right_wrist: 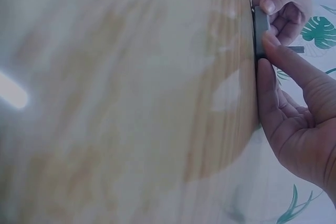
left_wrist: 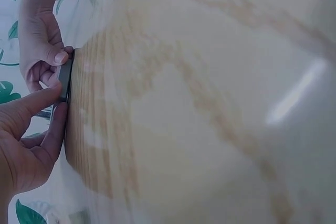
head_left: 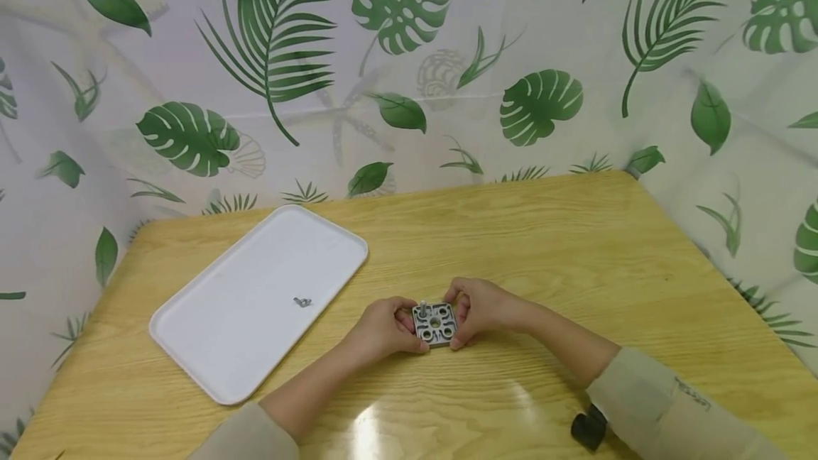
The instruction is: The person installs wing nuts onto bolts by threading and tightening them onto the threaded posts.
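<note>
A small square metal plate (head_left: 441, 336) with several round holes sits between both hands at the middle of the wooden table. A bolt (head_left: 422, 309) stands upright at its far left corner; in the right wrist view the bolt's threaded shank (right_wrist: 297, 50) juts out past the fingers. My left hand (head_left: 383, 329) pinches the plate's left side, thumb at the near corner. From the right, my right hand (head_left: 491, 309) grips the opposite side with thumb and fingers. Seen edge-on in the left wrist view, the plate (left_wrist: 65, 80) lies against or just above the tabletop.
To the left lies a white rectangular tray (head_left: 243, 304) with a small cluster of metal hardware (head_left: 302, 302) on it, too small to tell apart. A black object (head_left: 589, 429) is beside the right sleeve. A leaf-patterned cloth (head_left: 460, 112) hangs behind the table (head_left: 511, 233).
</note>
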A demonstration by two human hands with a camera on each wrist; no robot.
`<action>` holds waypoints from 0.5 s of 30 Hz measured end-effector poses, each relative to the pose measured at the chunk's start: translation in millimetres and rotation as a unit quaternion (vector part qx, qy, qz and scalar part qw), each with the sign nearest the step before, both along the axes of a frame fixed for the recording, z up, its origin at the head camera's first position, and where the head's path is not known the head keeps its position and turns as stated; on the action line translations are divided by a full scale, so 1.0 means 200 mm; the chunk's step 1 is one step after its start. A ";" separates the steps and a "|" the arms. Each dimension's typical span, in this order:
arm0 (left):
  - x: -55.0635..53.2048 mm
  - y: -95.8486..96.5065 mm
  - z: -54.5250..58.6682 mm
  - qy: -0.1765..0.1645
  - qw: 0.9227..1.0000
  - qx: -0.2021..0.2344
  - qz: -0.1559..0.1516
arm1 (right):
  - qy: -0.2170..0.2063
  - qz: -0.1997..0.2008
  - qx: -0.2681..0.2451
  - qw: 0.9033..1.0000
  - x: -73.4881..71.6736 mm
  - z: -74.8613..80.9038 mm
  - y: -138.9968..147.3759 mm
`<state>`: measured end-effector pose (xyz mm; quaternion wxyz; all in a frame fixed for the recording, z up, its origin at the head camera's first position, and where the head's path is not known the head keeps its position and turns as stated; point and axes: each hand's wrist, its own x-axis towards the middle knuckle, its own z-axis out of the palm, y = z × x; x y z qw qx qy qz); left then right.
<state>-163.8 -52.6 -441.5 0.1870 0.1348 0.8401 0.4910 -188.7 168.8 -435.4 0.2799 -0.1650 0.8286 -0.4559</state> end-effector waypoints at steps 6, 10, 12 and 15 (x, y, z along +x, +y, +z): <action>-0.01 0.00 0.01 -0.003 1.000 -0.002 -0.002 | 0.005 -0.001 -0.002 1.000 0.00 0.00 0.00; -0.01 0.00 0.01 -0.003 1.000 0.001 -0.004 | 0.011 -0.003 0.000 1.000 0.00 -0.01 0.00; -0.01 0.00 0.00 0.000 1.000 0.003 -0.006 | 0.014 -0.003 0.000 1.000 0.00 -0.01 0.00; 0.00 0.00 -0.01 0.006 1.000 0.004 -0.008 | 0.015 -0.001 -0.001 1.000 0.01 -0.02 0.00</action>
